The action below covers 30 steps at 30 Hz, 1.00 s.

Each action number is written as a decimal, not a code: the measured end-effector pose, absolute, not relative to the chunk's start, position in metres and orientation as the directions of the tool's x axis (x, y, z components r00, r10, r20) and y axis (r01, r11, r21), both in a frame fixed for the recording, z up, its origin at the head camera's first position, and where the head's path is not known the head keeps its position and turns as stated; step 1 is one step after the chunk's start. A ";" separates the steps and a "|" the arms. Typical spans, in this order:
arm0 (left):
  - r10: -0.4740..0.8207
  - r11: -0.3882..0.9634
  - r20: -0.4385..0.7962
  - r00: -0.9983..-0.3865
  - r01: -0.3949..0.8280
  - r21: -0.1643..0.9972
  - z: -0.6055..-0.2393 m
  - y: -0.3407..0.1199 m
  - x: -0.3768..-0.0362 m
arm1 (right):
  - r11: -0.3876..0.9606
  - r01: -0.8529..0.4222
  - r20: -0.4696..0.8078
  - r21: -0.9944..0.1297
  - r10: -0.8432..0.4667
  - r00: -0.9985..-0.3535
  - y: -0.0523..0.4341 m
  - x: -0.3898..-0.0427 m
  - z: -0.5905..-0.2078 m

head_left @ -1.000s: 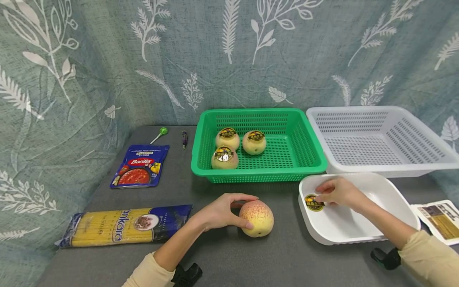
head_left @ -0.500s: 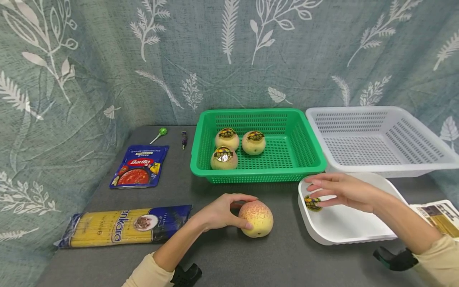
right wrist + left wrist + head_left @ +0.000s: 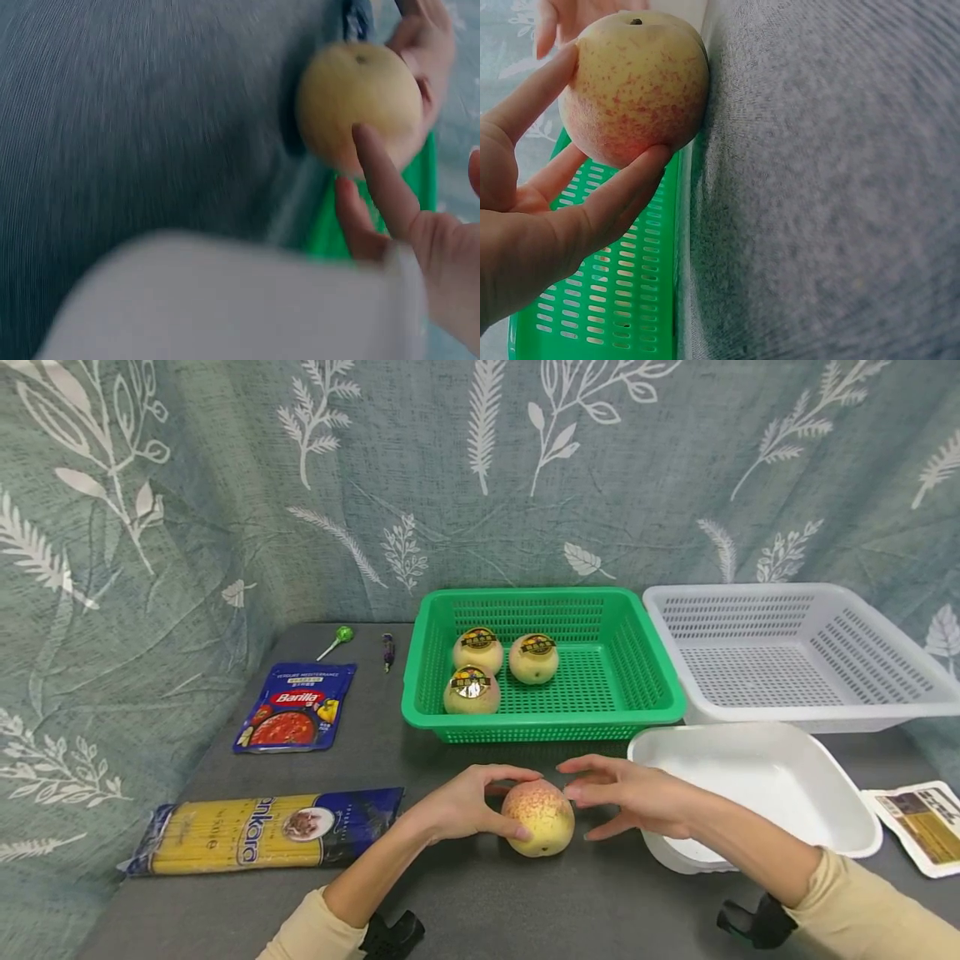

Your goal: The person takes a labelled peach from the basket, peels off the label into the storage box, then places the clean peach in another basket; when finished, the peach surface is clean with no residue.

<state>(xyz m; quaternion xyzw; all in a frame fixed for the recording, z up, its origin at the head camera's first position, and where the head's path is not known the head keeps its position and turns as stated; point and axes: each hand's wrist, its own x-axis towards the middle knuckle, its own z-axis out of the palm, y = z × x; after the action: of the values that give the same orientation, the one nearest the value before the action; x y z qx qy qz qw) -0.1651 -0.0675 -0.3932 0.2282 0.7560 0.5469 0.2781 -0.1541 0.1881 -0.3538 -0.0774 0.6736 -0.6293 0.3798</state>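
One peach (image 3: 537, 817) sits gripped by left hand (image 3: 459, 806), right hand (image 3: 633, 795) beside.

Grey table (image 3: 480, 910): peach (image 3: 537, 817), pasta pack (image 3: 262, 831), sauce pouch (image 3: 295, 707), green basket (image 3: 540, 722), white tray (image 3: 757, 793).

Pasta packet (image 3: 262, 832); sauce pouch (image 3: 295, 707); lollipop (image 3: 342, 634)

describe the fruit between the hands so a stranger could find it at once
Start at the green basket in the middle of the grey table. Just in front of it lies one fruit, gripped by the left hand with the right hand beside it. Unlike the three basket fruits, it has no sticker.
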 end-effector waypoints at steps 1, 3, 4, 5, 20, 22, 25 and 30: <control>0.652 0.295 -0.166 -0.740 0.047 0.954 -0.393 -0.067 -0.165 | 0.199 0.380 -0.422 -0.903 -0.576 -0.700 0.184 -0.154 -0.357; 0.657 0.295 -0.161 -0.737 0.055 0.954 -0.393 -0.067 -0.166 | 0.201 0.388 -0.430 -0.899 -0.569 -0.701 0.177 -0.153 -0.363; 0.659 0.293 -0.156 -0.735 0.060 0.954 -0.393 -0.067 -0.166 | 0.203 0.387 -0.431 -0.899 -0.566 -0.703 0.174 -0.153 -0.365; 0.661 0.294 -0.153 -0.735 0.066 0.954 -0.393 -0.067 -0.166 | 0.211 0.385 -0.434 -0.898 -0.558 -0.708 0.171 -0.153 -0.368; 0.693 0.272 -0.109 -0.713 0.118 0.955 -0.381 -0.078 -0.170 | 0.222 0.381 -0.439 -0.898 -0.519 -0.733 0.155 -0.154 -0.381; 0.687 0.230 -0.076 -0.723 0.118 0.966 -0.371 -0.086 -0.172 | 0.223 0.382 -0.441 -0.897 -0.517 -0.734 0.155 -0.154 -0.381; 0.651 0.120 0.029 -0.758 0.141 0.983 -0.354 -0.101 -0.174 | 0.222 0.378 -0.438 -0.899 -0.512 -0.739 0.155 -0.153 -0.381; 0.485 -0.037 0.198 -0.852 0.206 0.978 -0.334 -0.130 -0.178 | 0.218 0.371 -0.430 -0.902 -0.504 -0.749 0.155 -0.152 -0.382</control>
<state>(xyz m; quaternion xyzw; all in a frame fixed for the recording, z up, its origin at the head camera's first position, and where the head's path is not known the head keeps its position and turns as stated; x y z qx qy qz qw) -0.1781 -0.1304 -0.3340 0.2517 0.6861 0.6747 0.1031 -0.1519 0.1548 -0.3823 -0.0477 0.6969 -0.6234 0.3513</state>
